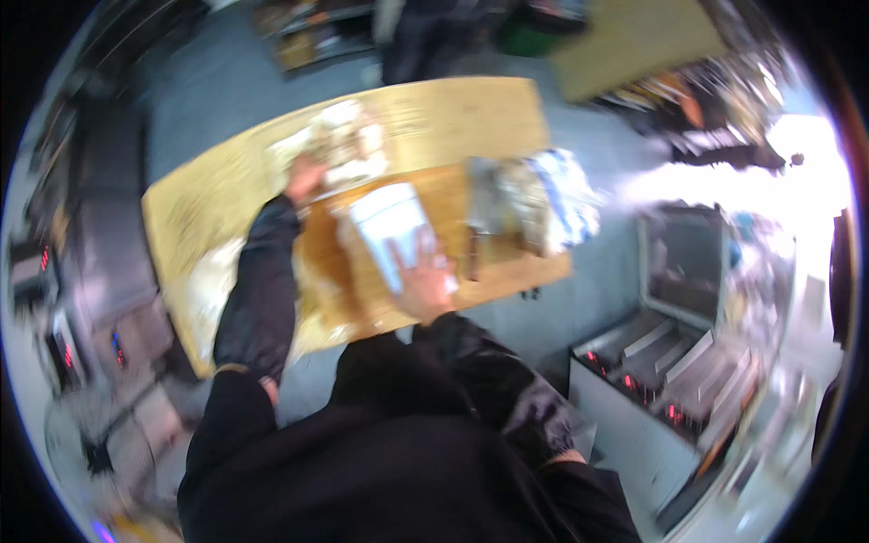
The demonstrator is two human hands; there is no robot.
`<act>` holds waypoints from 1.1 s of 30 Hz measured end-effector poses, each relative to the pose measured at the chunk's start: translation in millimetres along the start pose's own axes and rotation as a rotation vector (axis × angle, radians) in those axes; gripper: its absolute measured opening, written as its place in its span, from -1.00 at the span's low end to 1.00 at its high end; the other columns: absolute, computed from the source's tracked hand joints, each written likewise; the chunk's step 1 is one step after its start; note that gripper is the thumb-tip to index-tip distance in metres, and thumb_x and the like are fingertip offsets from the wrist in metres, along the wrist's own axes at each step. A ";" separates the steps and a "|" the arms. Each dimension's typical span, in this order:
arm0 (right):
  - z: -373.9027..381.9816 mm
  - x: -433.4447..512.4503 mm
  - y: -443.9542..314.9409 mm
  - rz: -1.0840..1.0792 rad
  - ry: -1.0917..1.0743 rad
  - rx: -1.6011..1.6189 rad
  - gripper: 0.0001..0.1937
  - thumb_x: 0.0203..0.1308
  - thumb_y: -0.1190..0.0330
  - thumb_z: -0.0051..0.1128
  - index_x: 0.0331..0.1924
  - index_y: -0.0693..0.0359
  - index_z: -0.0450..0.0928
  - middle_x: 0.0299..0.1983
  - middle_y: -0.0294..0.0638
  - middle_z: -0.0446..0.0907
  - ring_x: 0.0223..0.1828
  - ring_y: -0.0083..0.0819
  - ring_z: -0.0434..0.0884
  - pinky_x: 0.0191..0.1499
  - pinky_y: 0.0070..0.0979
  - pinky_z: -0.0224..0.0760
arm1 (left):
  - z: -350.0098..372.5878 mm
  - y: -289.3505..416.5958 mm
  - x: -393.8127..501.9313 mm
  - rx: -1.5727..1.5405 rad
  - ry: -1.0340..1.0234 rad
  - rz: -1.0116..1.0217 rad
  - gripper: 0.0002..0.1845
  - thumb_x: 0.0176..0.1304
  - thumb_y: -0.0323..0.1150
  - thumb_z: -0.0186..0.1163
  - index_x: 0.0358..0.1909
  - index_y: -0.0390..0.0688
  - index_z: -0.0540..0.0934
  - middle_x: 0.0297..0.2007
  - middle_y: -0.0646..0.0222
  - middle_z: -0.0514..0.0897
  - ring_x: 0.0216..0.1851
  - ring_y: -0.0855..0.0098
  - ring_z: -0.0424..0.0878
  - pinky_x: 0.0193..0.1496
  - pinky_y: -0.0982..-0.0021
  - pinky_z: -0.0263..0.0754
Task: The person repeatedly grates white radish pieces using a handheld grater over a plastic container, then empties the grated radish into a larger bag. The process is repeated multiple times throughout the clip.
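My right hand [424, 282] lies flat, fingers spread, on a white folded cloth or paper stack [390, 210]. That white thing rests on a brown wooden cutting board [445, 186]. At the board's far left, my left hand [305, 178] reaches to a clear plastic bag or tray of pale pieces [349, 139]. Blur hides whether its fingers grip anything. Right of my right hand is a cleaver [483, 203], its wide blade away from me and its brown handle [473, 254] towards me. Beside the blade sits a plastic-wrapped bundle [533, 197] with a blue-and-white part.
A pale tabletop [468, 102] carries the board. White plastic [210, 292] lies at its left edge. A metal appliance [665, 380] with red displays stands at lower right, a pedestal fan [102, 441] at lower left. A person's dark-clothed legs [434, 41] show beyond the table.
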State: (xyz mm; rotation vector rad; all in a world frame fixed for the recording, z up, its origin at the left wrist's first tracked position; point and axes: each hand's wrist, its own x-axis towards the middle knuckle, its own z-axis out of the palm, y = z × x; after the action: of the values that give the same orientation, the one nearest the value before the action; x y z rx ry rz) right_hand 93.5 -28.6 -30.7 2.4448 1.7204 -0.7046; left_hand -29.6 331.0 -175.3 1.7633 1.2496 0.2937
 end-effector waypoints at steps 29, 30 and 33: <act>38.0 0.1 31.2 -0.162 0.282 0.176 0.21 -0.22 -0.11 0.60 0.67 -0.37 0.15 0.68 0.18 -0.05 0.58 0.48 0.07 0.11 0.62 0.32 | -134.3 32.5 -114.6 -1.902 -0.184 -0.060 -0.22 0.33 -0.18 0.36 0.40 -0.50 0.33 0.27 -0.06 0.55 0.31 0.01 0.51 0.54 -0.09 0.30; 33.0 -2.9 32.0 -0.154 0.226 0.137 0.20 -0.22 -0.08 0.60 0.67 -0.35 0.17 0.67 0.17 -0.04 0.58 0.47 0.06 0.12 0.62 0.31 | -126.6 30.2 -130.1 -1.990 -0.337 -0.092 -0.29 0.30 -0.18 0.36 0.32 -0.48 0.40 0.20 -0.02 0.60 0.20 0.08 0.60 0.44 -0.01 0.41; 21.3 -3.2 21.2 -0.025 0.149 0.031 0.12 -0.13 -0.13 0.53 0.65 -0.37 0.21 0.67 0.18 0.02 0.58 0.49 0.04 0.20 0.56 0.29 | -79.3 31.7 -183.4 -1.848 -0.209 -0.192 -0.49 0.34 -0.32 0.32 0.23 -0.39 0.51 0.23 -0.07 0.61 0.30 0.07 0.53 0.39 0.09 0.42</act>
State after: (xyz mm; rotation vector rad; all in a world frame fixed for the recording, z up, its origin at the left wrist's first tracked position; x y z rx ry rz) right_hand 104.9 -45.9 -52.7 2.5606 1.8064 -0.5689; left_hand -144.3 218.2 -52.5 0.0563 0.4648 0.7699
